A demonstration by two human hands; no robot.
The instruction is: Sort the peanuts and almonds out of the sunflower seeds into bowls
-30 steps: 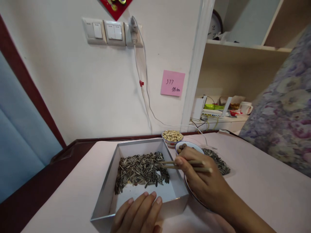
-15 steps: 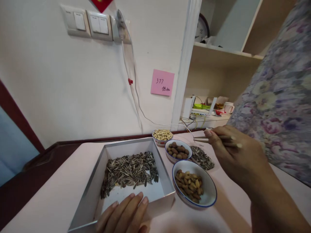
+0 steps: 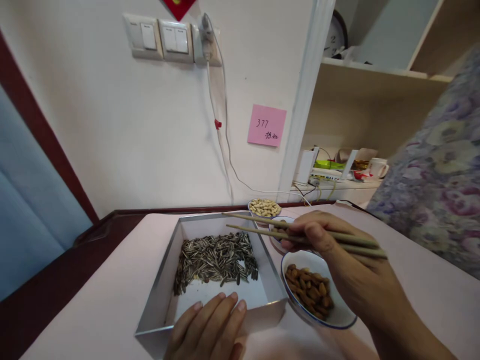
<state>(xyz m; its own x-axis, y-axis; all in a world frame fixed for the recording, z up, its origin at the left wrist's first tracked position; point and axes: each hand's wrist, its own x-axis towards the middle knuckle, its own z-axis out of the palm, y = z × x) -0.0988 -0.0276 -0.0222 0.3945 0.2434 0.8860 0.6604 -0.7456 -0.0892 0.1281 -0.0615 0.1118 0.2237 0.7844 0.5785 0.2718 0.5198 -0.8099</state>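
Observation:
A pair of wooden chopsticks (image 3: 270,231) is in my right hand (image 3: 348,265). Their tips point left above the far right part of a grey-white box (image 3: 153,305), slightly apart with nothing between them. Striped sunflower seeds (image 3: 217,257) cover much of the box floor. My left hand (image 3: 210,325) grips the near wall of the box, fingers over the rim and thumb outside. Under my right hand, a blue-rimmed bowl (image 3: 343,305) holds almonds (image 3: 309,290). Behind it, my hand and the chopsticks partly cover a bowl of round brown nuts (image 3: 279,227).
A bowl of peanuts (image 3: 264,207) stands at the back near the wall. A white cable (image 3: 258,191) runs down from the wall socket towards the shelf. Floral cloth (image 3: 442,185) hangs on the right. A pink note (image 3: 267,125) is on the wall.
My right hand has moved left with the chopsticks, from beside the loose seed pile to above the bowls. That pile is now hidden. The view has turned left; my left hand stays on the box.

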